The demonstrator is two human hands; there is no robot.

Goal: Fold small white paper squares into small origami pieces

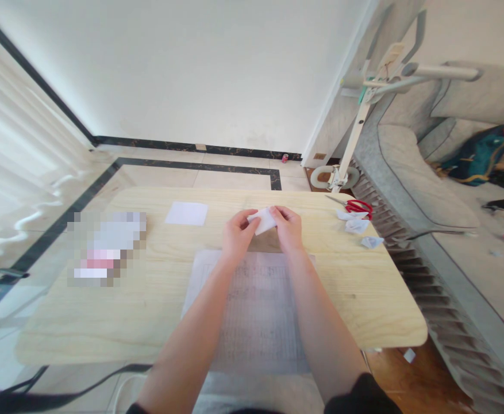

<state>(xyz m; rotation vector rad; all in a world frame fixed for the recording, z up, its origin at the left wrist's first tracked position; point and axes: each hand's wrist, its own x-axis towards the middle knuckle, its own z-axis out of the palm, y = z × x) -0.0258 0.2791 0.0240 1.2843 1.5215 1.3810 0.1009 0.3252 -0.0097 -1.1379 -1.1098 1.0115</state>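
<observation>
Your left hand (238,233) and right hand (289,227) both pinch one small folded paper (264,221), fingers drawn in narrow, thumbs on the near side. Paper's up front of you, about mid-width, over the far half of the table (148,316). Your fingers cover its two ends; fold details too blurred to read.

Under your forearms: printed sheet (260,310), flat, reaching the near edge. Your arms cross it and hide strips on both sides; print not legible.

Left of your hands, blank sheet (187,213), flat, well apart from the printed one. Further left, a pixelated item (114,241), greyish with a pink patch; can't tell what it is.

Right side, far corner: red-handled scissors (359,208), blades pointing left. Folded pieces (356,226) crowd up against the handles and partly block them from view; one more piece (372,242) sits just nearer, by the right edge.

Beyond the table: metal stand (350,138) behind the right corner, small red can (285,158) on the floor by the wall (212,69). Grey sofa (424,178) runs along your right, dark teal bag (480,155) on it. White curtain (14,144) far left. Small white scrap (409,355) on the floor, lower right.
</observation>
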